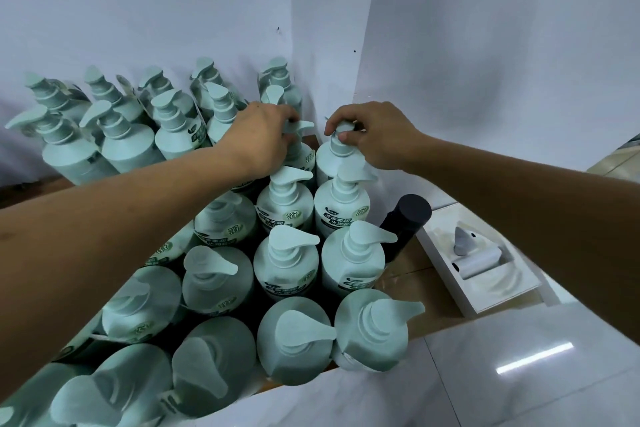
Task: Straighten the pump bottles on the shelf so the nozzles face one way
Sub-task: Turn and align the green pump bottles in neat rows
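Several pale green pump bottles stand packed in rows on a brown shelf (412, 284). The near rows, such as one bottle (285, 262), have nozzles pointing right. A back group at the left (114, 139) has nozzles pointing left. My left hand (263, 139) grips the pump head of a bottle in the far row; its nozzle (304, 124) sticks out to the right. My right hand (374, 135) pinches the pump head of the neighbouring bottle (329, 158) at the right end, hiding its nozzle. Both forearms cross over the nearer bottles.
White walls meet in a corner just behind the far bottles. A black cylinder (407, 222) stands at the shelf's right end. Below to the right, a white open box (485, 274) lies on a glossy white floor. The shelf's white front edge (311, 395) runs along the bottom.
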Tool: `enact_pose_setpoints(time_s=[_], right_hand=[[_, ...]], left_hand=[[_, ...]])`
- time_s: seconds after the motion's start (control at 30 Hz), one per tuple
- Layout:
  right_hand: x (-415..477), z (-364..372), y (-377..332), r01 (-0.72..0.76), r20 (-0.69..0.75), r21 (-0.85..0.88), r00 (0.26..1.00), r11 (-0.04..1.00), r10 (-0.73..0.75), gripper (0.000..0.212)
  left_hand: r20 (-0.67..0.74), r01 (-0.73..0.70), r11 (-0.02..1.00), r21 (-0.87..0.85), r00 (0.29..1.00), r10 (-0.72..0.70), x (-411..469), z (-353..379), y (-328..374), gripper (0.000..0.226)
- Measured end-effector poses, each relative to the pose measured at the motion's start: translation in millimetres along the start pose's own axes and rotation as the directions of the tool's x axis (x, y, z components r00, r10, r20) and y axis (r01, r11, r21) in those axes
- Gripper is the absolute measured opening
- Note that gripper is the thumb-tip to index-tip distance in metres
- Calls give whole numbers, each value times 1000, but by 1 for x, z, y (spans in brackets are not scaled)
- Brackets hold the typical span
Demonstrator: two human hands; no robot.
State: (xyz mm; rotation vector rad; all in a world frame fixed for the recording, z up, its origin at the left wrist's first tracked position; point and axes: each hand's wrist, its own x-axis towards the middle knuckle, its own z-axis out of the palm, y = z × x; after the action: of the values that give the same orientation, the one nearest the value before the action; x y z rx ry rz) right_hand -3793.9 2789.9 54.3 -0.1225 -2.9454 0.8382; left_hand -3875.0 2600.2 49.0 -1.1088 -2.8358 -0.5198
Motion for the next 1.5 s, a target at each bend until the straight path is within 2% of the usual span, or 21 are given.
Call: enact_pose_setpoints(time_s=[0.13, 0.23, 0.37, 0.47, 0.53, 0.63, 0.77, 0.87, 0.93, 1.03, 1.2, 1.3, 1.4, 1.5], right_hand=[[5, -16, 0, 66, 124, -44, 990, 997, -60, 29], [12, -26, 1, 188, 163, -207, 974, 960, -156, 35], [20, -28, 1, 334, 239, -499, 940, 800, -243, 36], [17, -26, 4, 390, 232, -600, 920, 698, -315, 36], [17, -27, 9, 438, 232, -548, 898, 713, -374, 35], [24, -36, 10, 489, 377, -413, 860, 768, -344, 34], [28, -38, 8, 529, 418, -434, 835, 729, -358, 33], [28, -32, 11, 488, 366, -527, 869, 696, -333, 38], [26, -26, 13, 411, 267, -534, 911, 739, -314, 43], [23, -16, 18, 327, 147, -436, 945, 838, -292, 40], [21, -7, 20, 259, 102, -264, 965, 929, -240, 36], [15, -3, 19, 207, 88, -109, 976, 972, -198, 28], [10, 0, 19, 188, 99, -56, 978, 981, -182, 25], [11, -1, 15, 219, 11, -163, 975, 962, -221, 33]], left_hand=[[-28, -7, 1000, -1, 1000, 7, -1, 3, 1, 29], [-60, -35, 999, 2, 998, 35, -2, 4, 0, 26], [-85, -39, 999, 0, 996, 39, -2, 7, -4, 28], [-79, -41, 999, -9, 996, 40, -3, 6, -5, 29], [-73, -52, 999, -7, 996, 51, -5, 5, -5, 30], [-74, -62, 998, 4, 995, 62, -6, 4, -5, 32], [-75, -57, 998, 2, 996, 57, -8, 3, -7, 33], [-64, -56, 998, 3, 996, 56, -8, 0, -6, 31], [-52, -63, 998, 5, 997, 63, -7, -2, -5, 30], [-15, -74, 997, 28, 997, 74, -6, -1, -4, 31], [99, -50, 998, 44, 994, 45, 1, -2, -1, 38], [147, -48, 998, 41, 988, 41, 7, -5, -4, 32], [175, -53, 998, -34, 983, 58, 7, -11, -6, 41], [148, -8, 986, -168, 988, 33, 0, -28, -20, 53]])
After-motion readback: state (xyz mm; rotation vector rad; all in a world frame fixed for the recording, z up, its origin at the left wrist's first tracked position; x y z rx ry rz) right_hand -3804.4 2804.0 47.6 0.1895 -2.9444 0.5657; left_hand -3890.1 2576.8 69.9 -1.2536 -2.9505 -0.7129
